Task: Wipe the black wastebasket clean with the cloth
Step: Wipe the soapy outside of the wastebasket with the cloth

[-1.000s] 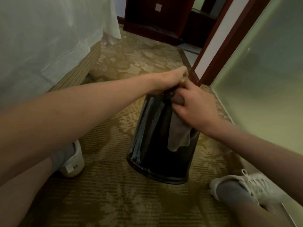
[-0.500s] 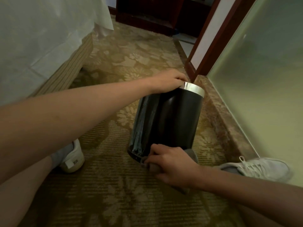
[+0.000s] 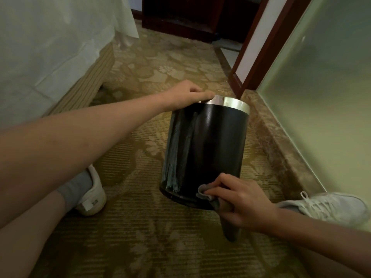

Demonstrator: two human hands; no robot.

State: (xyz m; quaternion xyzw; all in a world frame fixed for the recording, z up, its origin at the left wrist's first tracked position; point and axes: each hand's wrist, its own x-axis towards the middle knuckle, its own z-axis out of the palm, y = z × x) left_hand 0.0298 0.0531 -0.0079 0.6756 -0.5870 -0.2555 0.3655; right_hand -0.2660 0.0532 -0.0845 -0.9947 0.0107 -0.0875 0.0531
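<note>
The black wastebasket point(image 3: 210, 149) with a shiny metal rim stands on the carpet, tipped away from me. Pale streaks run down its left side. My left hand point(image 3: 188, 95) grips the near left part of the rim. My right hand point(image 3: 239, 199) holds a grey cloth point(image 3: 226, 217) bunched in its fingers against the basket's lower right wall, near the base. A tail of the cloth hangs down below the hand.
A bed with a white sheet point(image 3: 50, 53) runs along the left. A frosted glass wall point(image 3: 321, 97) above a stone kerb point(image 3: 281, 141) lines the right. My white shoes lie at left point(image 3: 92, 195) and right point(image 3: 329, 207). Dark wooden furniture point(image 3: 180, 15) stands beyond.
My right hand has swept the cloth from the basket's rim down its side to the base. The left hand has stayed on the rim.
</note>
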